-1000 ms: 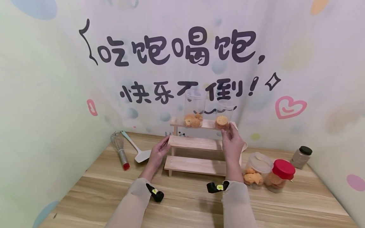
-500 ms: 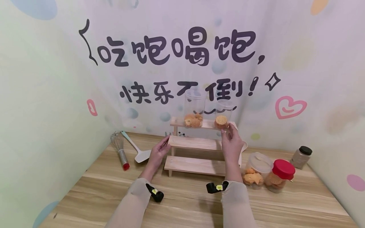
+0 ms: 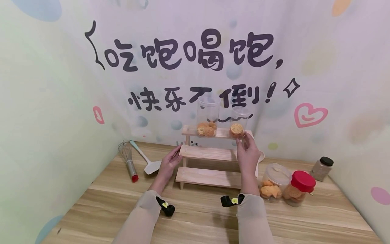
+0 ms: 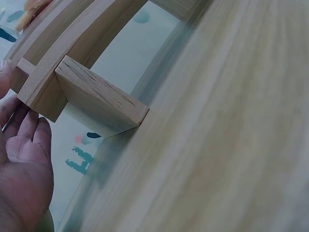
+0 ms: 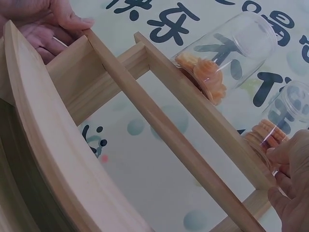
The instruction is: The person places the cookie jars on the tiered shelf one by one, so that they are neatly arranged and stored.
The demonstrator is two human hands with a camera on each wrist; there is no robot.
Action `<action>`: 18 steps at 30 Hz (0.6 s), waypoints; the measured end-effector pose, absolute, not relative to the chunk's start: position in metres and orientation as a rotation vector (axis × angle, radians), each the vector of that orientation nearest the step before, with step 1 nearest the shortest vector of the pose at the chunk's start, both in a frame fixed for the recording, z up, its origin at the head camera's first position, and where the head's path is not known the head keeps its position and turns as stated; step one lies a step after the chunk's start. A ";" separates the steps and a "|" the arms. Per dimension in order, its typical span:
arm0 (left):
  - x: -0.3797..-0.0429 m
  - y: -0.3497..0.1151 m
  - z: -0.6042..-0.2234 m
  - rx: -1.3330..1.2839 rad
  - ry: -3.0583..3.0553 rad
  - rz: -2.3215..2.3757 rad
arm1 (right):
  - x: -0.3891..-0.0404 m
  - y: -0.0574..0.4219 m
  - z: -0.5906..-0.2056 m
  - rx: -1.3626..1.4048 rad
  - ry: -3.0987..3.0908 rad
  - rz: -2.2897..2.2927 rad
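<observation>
A three-tier wooden display stand (image 3: 210, 152) stands at the back of the table. My left hand (image 3: 169, 163) holds the left end of its middle tier, thumb above and fingers around the end, as the left wrist view shows. A clear jar of round biscuits (image 3: 236, 129) sits at the right of the top tier. My right hand (image 3: 248, 154) holds that jar low down, thumb at its front and fingers at its right side; the contact is partly hidden. A taller clear jar of cookies (image 3: 207, 128) stands left of it on the same tier.
At the right are a clear-lidded cookie jar (image 3: 271, 189), a red-covered jar (image 3: 300, 188) and a black-capped jar (image 3: 322, 169). A whisk (image 3: 130, 164) and a white spatula (image 3: 151, 166) lie at the left. A patterned cloth wall (image 3: 195, 78) is close behind the stand.
The small biscuit jar has shifted slightly left on the top tier, together with my right hand, between the first two frames. My left hand and the stand look unmoved.
</observation>
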State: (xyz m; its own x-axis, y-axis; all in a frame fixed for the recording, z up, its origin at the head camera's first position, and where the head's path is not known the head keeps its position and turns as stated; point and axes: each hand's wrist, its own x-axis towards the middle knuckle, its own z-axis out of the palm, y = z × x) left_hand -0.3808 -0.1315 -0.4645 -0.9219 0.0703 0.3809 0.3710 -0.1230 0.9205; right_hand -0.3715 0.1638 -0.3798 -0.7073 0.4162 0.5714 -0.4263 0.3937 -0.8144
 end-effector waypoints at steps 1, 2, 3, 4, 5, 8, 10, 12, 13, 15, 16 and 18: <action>-0.381 -0.131 -0.465 -0.499 -1.929 -2.151 | -0.371 0.164 -0.380 0.010 -1.892 1.408; -0.381 -0.131 -0.465 -0.503 -1.928 -2.148 | -0.371 0.164 -0.380 0.012 -1.890 1.410; -0.381 -0.131 -0.465 -0.506 -1.926 -2.146 | -0.371 0.164 -0.380 0.015 -1.889 1.412; -0.381 -0.131 -0.465 -0.508 -1.925 -2.146 | -0.372 0.164 -0.379 0.016 -1.891 1.411; -0.381 -0.131 -0.465 -0.506 -1.927 -2.148 | -0.372 0.165 -0.379 0.017 -1.890 1.413; -0.381 -0.131 -0.464 -0.507 -1.937 -2.159 | -0.371 0.165 -0.378 0.012 -1.902 1.417; -0.381 -0.131 -0.463 -0.511 -1.936 -2.169 | -0.370 0.166 -0.376 0.002 -1.911 1.432; -0.381 -0.131 -0.463 -0.513 -1.934 -2.168 | -0.369 0.166 -0.374 -0.014 -1.922 1.454; -0.381 -0.131 -0.464 -0.516 -1.935 -2.161 | -0.368 0.166 -0.373 -0.023 -1.928 1.467; -0.381 -0.131 -0.464 -0.517 -1.930 -2.141 | -0.367 0.166 -0.370 -0.031 -1.936 1.496; -0.381 -0.131 -0.465 -0.514 -1.932 -2.125 | -0.366 0.166 -0.368 -0.036 -1.939 1.508; -0.381 -0.130 -0.467 -0.504 -1.935 -2.114 | -0.362 0.167 -0.364 -0.041 -1.932 1.535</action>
State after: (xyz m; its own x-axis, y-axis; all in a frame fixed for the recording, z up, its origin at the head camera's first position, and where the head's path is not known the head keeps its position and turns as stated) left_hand -0.3814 -0.1304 -0.4666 -0.9139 0.0604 0.4014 0.3944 -0.1010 0.9134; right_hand -0.3619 0.1675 -0.3637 -0.7808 0.4113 0.4702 -0.3652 0.3102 -0.8777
